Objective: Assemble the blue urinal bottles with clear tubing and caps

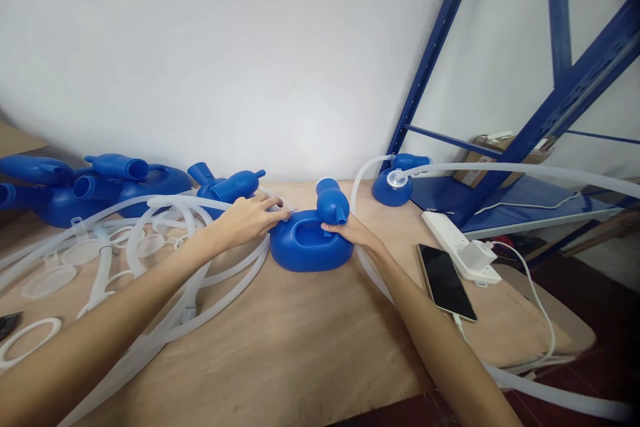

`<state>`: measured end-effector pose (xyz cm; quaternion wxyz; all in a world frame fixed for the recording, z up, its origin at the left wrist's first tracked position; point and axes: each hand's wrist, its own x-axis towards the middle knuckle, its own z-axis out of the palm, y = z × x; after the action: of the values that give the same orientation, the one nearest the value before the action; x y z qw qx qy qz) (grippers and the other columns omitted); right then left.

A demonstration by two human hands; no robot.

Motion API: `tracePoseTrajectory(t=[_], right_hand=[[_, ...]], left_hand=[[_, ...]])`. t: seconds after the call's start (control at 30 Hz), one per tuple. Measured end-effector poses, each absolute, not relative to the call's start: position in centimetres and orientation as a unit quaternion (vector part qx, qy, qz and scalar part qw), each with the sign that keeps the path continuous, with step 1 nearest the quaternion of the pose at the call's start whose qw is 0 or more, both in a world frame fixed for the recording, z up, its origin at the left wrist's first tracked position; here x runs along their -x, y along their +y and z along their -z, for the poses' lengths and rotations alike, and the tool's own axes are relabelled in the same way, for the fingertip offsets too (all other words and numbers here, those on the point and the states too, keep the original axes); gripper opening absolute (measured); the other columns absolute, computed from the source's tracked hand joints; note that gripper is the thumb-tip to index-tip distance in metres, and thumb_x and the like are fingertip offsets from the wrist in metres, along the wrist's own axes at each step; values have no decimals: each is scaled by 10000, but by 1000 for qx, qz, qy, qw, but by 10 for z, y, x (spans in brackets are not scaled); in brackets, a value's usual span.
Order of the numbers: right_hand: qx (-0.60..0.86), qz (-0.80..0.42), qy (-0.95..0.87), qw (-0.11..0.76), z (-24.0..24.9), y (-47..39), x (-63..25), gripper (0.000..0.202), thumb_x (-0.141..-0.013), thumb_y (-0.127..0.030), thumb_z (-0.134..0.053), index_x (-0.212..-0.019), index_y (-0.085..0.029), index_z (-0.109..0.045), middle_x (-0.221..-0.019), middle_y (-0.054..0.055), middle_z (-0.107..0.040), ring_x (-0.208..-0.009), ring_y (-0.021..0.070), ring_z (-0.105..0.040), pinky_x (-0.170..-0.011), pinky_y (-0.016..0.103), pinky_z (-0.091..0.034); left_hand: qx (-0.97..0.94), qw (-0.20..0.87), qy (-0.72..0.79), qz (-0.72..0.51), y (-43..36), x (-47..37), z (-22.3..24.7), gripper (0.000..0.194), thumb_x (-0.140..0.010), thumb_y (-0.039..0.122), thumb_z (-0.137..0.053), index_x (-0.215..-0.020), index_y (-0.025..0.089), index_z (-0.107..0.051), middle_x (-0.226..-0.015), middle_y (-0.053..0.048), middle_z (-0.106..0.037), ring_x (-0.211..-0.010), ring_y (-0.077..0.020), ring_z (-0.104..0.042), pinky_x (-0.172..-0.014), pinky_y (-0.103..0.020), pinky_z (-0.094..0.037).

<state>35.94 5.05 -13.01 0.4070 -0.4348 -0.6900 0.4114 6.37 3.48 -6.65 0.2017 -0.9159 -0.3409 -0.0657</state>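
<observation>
A blue plastic urinal bottle (313, 255) stands on the wooden table in front of me, its body upright with a recessed grip in the side. A blue funnel-like neck piece (333, 203) sits over its right end, with a small spout pointing toward me. My right hand (354, 230) is closed around that right end, thumb on the front just below the spout. At the left end, my left hand (257, 217) has its fingers bent over the bottle's top corner. Whatever lies beneath those fingertips is hidden.
Clear hoses (225, 303), white lids (50, 281) and rings crowd the left side. More blue bottles (120, 177) line the wall. At right are a bottle with a hose (393, 190), a phone (447, 282), a power strip (450, 240) and a blue metal rack (435, 47).
</observation>
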Motion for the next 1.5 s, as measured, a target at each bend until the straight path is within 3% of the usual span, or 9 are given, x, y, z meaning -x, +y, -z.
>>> tracePoseTrajectory(t=[0.23,0.37,0.5,0.7,0.83,0.93,1.33,1.43,1.5], right_hand=[[452,-414,-680,403,131,51,-359,567,-719,-472,-858,-1197,-232,-668,-1249,105,-743,-1197,335,-696,-1040,530,-580],[456,-412,-679,402,131,52,-360,555,-709,-470,-863,-1167,-225,-667,-1231,108,-745,-1181,328,-700,-1043,519,-573],[450,-422,-676,404,129,51,-359,546,-699,-482,-867,-1137,-221,-671,-1223,103,-748,-1179,324,-698,-1050,504,-566],[442,-427,-675,409,127,48,-357,521,-690,-476,-868,-1110,-231,-681,-1236,100,-744,-1193,332,-689,-1068,510,-552],[440,-428,-674,411,128,49,-357,506,-694,-480,-868,-1097,-233,-688,-1257,101,-738,-1213,332,-680,-1073,516,-549],[449,-429,-668,410,128,49,-357,510,-691,-481,-872,-1093,-230,-685,-1235,105,-746,-1204,332,-685,-1073,527,-548],[462,-415,-666,412,129,46,-358,583,-674,-512,-892,-1142,-227,-693,-1235,103,-750,-1184,329,-693,-1062,523,-557],[471,-416,-666,404,126,44,-356,636,-682,-533,-887,-1198,-221,-683,-1283,124,-731,-1220,341,-679,-1078,538,-550],[480,-416,-663,396,123,42,-356,661,-683,-541,-887,-1218,-213,-678,-1297,134,-725,-1237,346,-673,-1089,547,-545]], left_hand=[[916,165,-346,116,41,-66,69,311,-1066,349,-439,-1076,211,-717,-1117,-87,-744,-971,-225,-691,-627,-283,-426],[909,127,-376,125,40,-69,66,296,-1027,332,-436,-944,201,-689,-963,-76,-738,-896,-224,-681,-564,-289,-352],[907,60,-396,129,40,-73,61,248,-968,317,-452,-885,214,-661,-948,-50,-735,-900,-218,-677,-600,-298,-359],[862,30,-488,133,39,-84,60,424,-1004,506,-397,-792,228,-638,-912,-39,-756,-896,-251,-691,-597,-314,-338],[823,4,-546,157,36,-91,61,233,-882,427,-549,-831,254,-696,-943,-23,-778,-928,-272,-694,-598,-312,-329],[817,-11,-552,166,36,-92,63,192,-817,398,-584,-853,260,-711,-935,-26,-780,-937,-282,-691,-609,-315,-343],[883,51,-422,199,39,-75,78,193,-904,322,-510,-884,190,-650,-923,-89,-730,-896,-268,-680,-729,-348,-486],[889,72,-416,177,36,-73,76,292,-983,370,-460,-1015,177,-677,-1024,-108,-733,-982,-273,-686,-745,-339,-498],[891,87,-419,152,32,-66,71,426,-1017,465,-440,-1255,178,-646,-1216,-133,-713,-1106,-293,-674,-750,-331,-506]])
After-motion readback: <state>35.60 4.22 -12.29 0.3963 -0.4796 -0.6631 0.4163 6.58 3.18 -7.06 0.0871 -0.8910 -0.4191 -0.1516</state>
